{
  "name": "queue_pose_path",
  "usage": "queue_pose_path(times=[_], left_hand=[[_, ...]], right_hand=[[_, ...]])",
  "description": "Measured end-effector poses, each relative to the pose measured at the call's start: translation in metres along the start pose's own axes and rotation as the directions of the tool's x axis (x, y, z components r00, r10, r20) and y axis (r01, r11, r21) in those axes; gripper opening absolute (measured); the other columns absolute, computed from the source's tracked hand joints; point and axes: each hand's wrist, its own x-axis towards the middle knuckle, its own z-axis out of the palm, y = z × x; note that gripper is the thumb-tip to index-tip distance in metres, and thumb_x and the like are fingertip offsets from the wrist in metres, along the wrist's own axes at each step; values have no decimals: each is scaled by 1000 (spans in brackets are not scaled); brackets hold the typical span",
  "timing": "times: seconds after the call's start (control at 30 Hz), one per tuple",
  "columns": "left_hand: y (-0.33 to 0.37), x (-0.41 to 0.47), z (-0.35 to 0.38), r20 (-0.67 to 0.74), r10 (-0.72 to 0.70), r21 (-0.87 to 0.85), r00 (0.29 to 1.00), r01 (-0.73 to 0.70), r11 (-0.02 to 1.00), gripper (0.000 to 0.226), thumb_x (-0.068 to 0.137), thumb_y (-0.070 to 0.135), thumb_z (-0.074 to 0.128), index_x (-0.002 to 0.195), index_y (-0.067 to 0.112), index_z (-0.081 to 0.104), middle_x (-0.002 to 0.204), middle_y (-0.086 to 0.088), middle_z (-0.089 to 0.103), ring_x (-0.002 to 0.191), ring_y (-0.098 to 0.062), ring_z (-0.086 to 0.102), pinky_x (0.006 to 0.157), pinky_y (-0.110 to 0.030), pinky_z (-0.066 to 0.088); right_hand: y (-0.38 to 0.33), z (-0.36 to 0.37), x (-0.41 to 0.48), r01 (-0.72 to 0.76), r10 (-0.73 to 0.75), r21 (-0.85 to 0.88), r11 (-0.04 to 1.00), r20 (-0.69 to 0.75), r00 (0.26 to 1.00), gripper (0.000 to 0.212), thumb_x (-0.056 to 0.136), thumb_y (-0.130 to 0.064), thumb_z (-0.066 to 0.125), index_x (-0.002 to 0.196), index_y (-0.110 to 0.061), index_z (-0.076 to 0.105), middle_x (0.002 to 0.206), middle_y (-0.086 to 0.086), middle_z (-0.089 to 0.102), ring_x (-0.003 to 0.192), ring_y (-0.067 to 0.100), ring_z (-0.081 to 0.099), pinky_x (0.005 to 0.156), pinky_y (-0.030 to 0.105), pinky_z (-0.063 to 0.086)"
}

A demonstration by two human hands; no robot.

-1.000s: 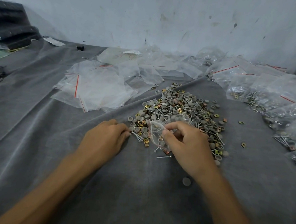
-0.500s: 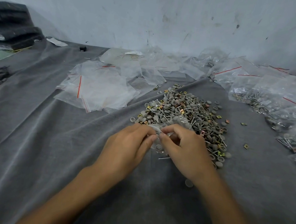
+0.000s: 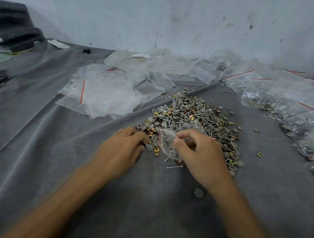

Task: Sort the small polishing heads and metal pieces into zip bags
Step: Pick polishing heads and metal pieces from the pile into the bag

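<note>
Setting: grey cloth-covered table (image 3: 57, 149) against a scuffed pale wall (image 3: 159, 16), seen from above a person's two bare forearms.
Bag in hand: small zip bag (image 3: 167, 143), clear with a red seal strip, at the six o'clock edge of the pile; a few grey heads and a pin show inside.
Right hand: right hand (image 3: 202, 155) has fingers and thumb pinched on the bag's rim, its mouth gaping toward the other hand.
Left hand: left hand (image 3: 122, 148) sits at nine o'clock from the bag, just beside it, fingers curled down onto pins and brass clips. Whether any are gripped cannot be told.
Pile: mixed pile (image 3: 193, 114) of grey polishing heads, thin pins and brass-coloured clips, unsorted, at twelve o'clock from the hands.
Strays: loose screw (image 3: 174, 166) at six o'clock, just below the bag; stray grey head (image 3: 198, 192) by the right wrist.
Empty bags: flat empty zip bags (image 3: 102, 94) at ten o'clock from the pile.
Filled bags: filled bags (image 3: 283, 101) at two to three o'clock.
Likely step: feeding a pinch of pieces into the open bag.
Risk: the thin film could sag shut or tilt, spilling its contents back into the pile. Small round heads could roll off down the cloth's folds. A pin could snag or pierce the plastic.
</note>
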Motion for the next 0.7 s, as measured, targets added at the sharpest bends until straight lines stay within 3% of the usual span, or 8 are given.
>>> queue_pose_path(times=[0.23,0.4,0.53,0.7], left_hand=[[0,4,1,1,-12,22,1000,12,1000,20,101,40,54,119,32,58,120,10,44,115,-15,43,88,-30,45],[1,4,-2,34,5,27,999,-6,1000,25,101,43,53,125,37,57,126,10,43,119,-14,41,93,-30,45],[1,3,-3,11,10,34,1000,-10,999,16,99,46,56,110,35,58,120,13,43,114,-12,42,85,-27,42],[1,2,-2,45,30,56,999,-33,998,23,101,46,52,121,36,57,125,11,44,118,-13,40,90,-25,40]], right_hand=[[2,0,0,-10,10,-17,1000,7,1000,8,95,-34,67,99,-31,73,75,-28,67,63,-2,63,57,11,43],[2,0,0,3,-3,-27,1000,7,1000,6,95,-34,67,99,-33,72,77,-31,66,65,-4,64,58,8,43],[2,0,0,5,-5,-30,1000,2,1000,5,95,-34,67,97,-35,71,79,-30,66,67,-3,65,59,8,43],[2,1,0,5,-5,-32,999,5,1000,6,95,-35,67,98,-32,72,77,-29,66,66,-2,64,58,9,43]])
